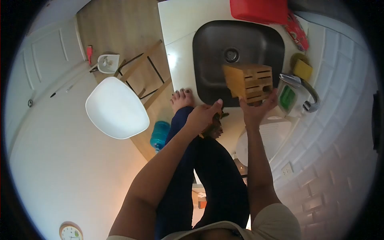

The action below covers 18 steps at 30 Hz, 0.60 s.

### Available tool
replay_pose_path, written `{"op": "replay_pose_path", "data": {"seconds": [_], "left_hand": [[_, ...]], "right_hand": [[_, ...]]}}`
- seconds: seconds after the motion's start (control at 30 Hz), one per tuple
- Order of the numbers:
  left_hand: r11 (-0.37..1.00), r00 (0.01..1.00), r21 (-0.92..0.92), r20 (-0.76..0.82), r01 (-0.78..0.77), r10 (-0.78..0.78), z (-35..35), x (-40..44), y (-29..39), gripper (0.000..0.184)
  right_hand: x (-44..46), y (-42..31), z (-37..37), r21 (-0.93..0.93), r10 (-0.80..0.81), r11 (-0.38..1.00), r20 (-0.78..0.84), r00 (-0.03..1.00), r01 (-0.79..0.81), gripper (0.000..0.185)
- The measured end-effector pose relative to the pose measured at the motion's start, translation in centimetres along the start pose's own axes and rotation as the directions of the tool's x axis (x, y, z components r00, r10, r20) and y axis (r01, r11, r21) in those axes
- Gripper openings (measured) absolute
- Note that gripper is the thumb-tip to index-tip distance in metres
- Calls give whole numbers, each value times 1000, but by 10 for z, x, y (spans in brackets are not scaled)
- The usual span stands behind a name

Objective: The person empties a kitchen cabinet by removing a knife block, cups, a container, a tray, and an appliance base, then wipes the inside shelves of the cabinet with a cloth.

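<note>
My right hand grips a wooden knife block by its near end, holding it tilted over the dark sink. Several slots show in the block's face, and no knives are visible in them. Closed round a crumpled brown and dark patterned piece, perhaps a cloth, my left hand is just left of the block and apart from it. The thumb points up toward the sink, and part of the crumpled piece is hidden behind the fingers.
A red basin stands beyond the sink. On the right are a tap, a yellow sponge and a container with a green pad. A white chair and blue water bottle are at left. My bare foot touches the counter edge.
</note>
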<state>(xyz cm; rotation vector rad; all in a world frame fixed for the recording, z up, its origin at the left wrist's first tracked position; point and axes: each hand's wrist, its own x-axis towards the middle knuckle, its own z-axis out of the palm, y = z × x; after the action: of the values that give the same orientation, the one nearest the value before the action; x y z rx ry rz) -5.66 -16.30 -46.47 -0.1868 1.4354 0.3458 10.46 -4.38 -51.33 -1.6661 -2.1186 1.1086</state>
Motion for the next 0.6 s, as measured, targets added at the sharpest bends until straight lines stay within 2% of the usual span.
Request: {"op": "replay_pose_path", "data": {"seconds": [0.03, 0.1, 0.13, 0.2, 0.23, 0.27, 0.33, 0.37, 0.4, 0.43, 0.47, 0.5, 0.53, 0.57, 0.6], "left_hand": [[1000, 1000, 2, 7, 0, 0, 3, 3, -2, 48], [966, 965, 163, -138, -200, 223, 9, 8, -5, 46], [966, 966, 164, -132, -200, 223, 11, 10, -7, 46], [935, 908, 186, -243, -301, 340, 9, 6, -3, 39], [935, 910, 189, -239, -299, 339, 8, 6, -3, 39], [915, 885, 290, -292, -280, 363, 7, 8, -3, 37], [885, 854, 389, -336, -258, 396, 5, 31, -27, 36], [796, 756, 561, -414, -227, 507, 5, 69, -65, 36], [686, 638, 710, -456, -160, 621, 0, 91, -86, 36], [682, 639, 714, -453, -158, 622, -13, 82, -77, 36], [905, 825, 133, -376, -404, 423, -29, 62, -52, 39], [781, 938, -523, -137, -343, 320, -43, 46, -31, 42], [792, 902, -435, -150, -428, 405, -53, 39, -20, 43], [796, 903, -431, -143, -425, 405, -54, 33, -13, 43], [766, 850, -398, -77, -505, 520, -53, 26, -7, 45]], "right_hand": [[-2, 5, -2, -47, -101, 994, 30, 994, 103, 117], [-2, -1, -5, -59, -102, 993, 63, 993, 106, 117], [-2, -5, -4, -65, -107, 991, 96, 990, 114, 117], [-6, -9, -5, -54, -67, 996, 114, 991, 74, 116], [-8, -11, -5, -39, -31, 999, 135, 990, 36, 115], [-9, -15, -8, -41, -24, 999, 134, 991, 29, 115], [-11, -30, -17, 81, 40, 995, 158, 987, -53, 108], [-9, -28, -25, 81, 44, 995, 155, 987, -57, 108], [-7, -23, -37, 255, 112, 955, 166, 980, -152, 106], [-5, -21, -47, 420, 175, 875, 189, 966, -240, 104], [0, -33, -58, 597, 155, 753, 247, 956, -277, 99], [5, -34, -65, 600, 154, 752, 243, 958, -273, 99], [9, -33, -73, 660, 131, 682, 316, 940, -316, 95], [11, -28, -79, 708, 103, 605, 384, 918, -364, 92], [10, -11, -75, 693, 159, 600, 387, 908, -400, 82]]}}
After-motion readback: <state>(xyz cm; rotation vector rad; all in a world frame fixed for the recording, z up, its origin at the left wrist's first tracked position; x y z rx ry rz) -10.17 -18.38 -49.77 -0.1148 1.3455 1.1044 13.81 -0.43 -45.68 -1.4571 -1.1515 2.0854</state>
